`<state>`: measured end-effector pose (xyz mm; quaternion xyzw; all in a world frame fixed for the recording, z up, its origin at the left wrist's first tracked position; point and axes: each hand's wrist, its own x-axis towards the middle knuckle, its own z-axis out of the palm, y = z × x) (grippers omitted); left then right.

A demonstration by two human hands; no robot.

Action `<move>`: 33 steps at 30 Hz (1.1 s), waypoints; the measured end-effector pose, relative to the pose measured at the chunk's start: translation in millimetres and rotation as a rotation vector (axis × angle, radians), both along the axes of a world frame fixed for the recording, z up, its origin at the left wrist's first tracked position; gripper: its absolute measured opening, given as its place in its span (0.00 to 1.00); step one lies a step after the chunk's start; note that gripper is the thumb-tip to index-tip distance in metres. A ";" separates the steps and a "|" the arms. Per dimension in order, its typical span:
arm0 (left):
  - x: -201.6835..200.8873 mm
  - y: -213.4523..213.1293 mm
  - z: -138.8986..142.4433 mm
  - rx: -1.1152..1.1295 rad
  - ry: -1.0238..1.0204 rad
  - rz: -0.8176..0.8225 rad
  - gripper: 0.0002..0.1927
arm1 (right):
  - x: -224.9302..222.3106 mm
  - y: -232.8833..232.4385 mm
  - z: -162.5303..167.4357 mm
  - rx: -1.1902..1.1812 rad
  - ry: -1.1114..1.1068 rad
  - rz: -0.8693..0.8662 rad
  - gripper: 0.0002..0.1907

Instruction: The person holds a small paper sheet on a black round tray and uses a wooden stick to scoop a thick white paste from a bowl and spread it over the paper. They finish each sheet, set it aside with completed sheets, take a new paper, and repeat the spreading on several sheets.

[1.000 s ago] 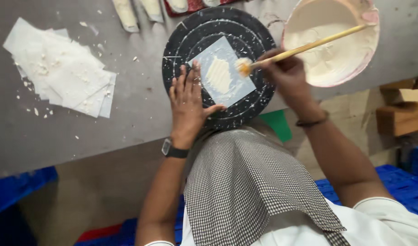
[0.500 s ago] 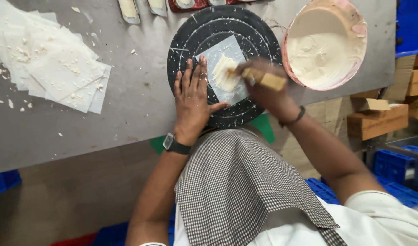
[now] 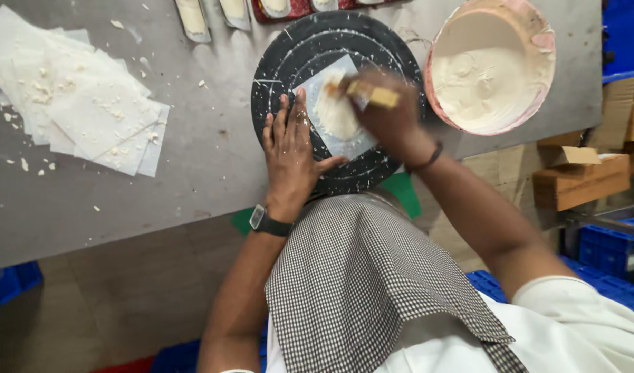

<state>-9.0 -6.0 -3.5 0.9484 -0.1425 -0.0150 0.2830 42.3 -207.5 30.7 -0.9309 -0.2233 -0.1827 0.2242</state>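
Head view. A grey worktop (image 3: 193,173) is seen from above, with its near edge running across the lower left of the picture.

A round black board (image 3: 289,62), streaked with white, is set at the middle of the far part of the worktop. A pale square sheet (image 3: 324,83) is laid on the board, turned corner-on, with a patch of cream paste at its centre.

The left hand (image 3: 289,148) is pressed flat on the near left part of the board, fingers spread and extended, fingertips touching the left edge of the sheet. A dark watch (image 3: 267,221) is worn on that wrist.

The right hand (image 3: 389,114) is closed around a wooden-handled brush (image 3: 369,93), blurred, its working end held over the sheet. A dark band is worn on that wrist.

A pink bowl (image 3: 538,41) of cream paste is placed just right of the board, at the right end of the worktop.

A loose stack of pale sheets (image 3: 75,103), flecked with crumbs, is spread at the far left corner.

Filled pieces (image 3: 193,17) are lined along the far edge, partly cut off.

A checked cloth (image 3: 358,290) is seen below the near edge, over the person's front.
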 end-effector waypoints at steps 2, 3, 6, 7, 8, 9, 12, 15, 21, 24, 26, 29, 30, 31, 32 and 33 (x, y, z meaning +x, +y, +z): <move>-2.5 0.6 2.6 0.037 0.003 0.016 0.71 | 10.1 -31.3 1.3 -0.134 -0.237 -0.132 0.01; -4.4 1.9 5.0 0.043 0.017 0.024 0.72 | 16.4 -48.5 -0.5 0.148 -0.104 -0.201 0.02; -7.7 2.9 16.6 0.076 -0.010 0.007 0.70 | 18.7 -131.6 8.6 0.466 -0.010 -0.211 0.05; -10.0 7.0 23.1 0.098 -0.048 -0.017 0.67 | 14.6 -154.1 8.5 0.434 -0.006 -0.234 0.05; -11.9 6.7 29.8 0.107 -0.085 -0.047 0.64 | 7.2 -177.3 10.3 0.390 -0.001 -0.265 0.04; -15.1 9.0 38.0 0.086 -0.014 -0.050 0.63 | -3.9 -197.7 12.9 0.346 0.004 -0.297 0.04; -21.5 16.6 64.3 -0.010 0.138 -0.034 0.60 | -33.0 -225.3 6.1 -0.027 0.333 -0.451 0.05; -17.5 16.7 80.6 -0.010 0.145 -0.006 0.55 | -44.2 -221.1 -9.4 -0.197 0.369 -0.473 0.06; -1.9 14.5 78.9 -0.075 0.023 -0.064 0.47 | -48.0 -223.3 -21.2 0.201 0.166 -0.310 0.06; 9.0 12.8 64.5 -0.090 -0.029 -0.088 0.46 | -55.9 -240.7 -24.9 0.762 0.200 -0.313 0.08; 19.5 11.9 50.9 -0.077 -0.077 -0.120 0.48 | -58.6 -251.9 -30.4 1.183 0.267 -0.352 0.09; 36.0 8.2 27.0 -0.011 -0.175 -0.205 0.57 | -56.9 -257.3 -39.5 1.737 0.425 -0.390 0.07; 38.9 9.4 20.5 0.035 -0.208 -0.234 0.61 | -56.3 -256.0 -39.9 1.885 0.487 -0.361 0.06; 38.9 11.0 15.3 0.054 -0.182 -0.227 0.64 | -52.3 -250.9 -40.6 2.036 0.570 -0.332 0.06; 38.2 11.1 10.7 0.068 -0.155 -0.222 0.67 | -51.0 -243.3 -38.9 1.963 0.571 -0.314 0.07; 38.3 12.1 7.6 0.093 -0.119 -0.207 0.69 | -51.1 -235.3 -33.9 1.885 0.556 -0.294 0.08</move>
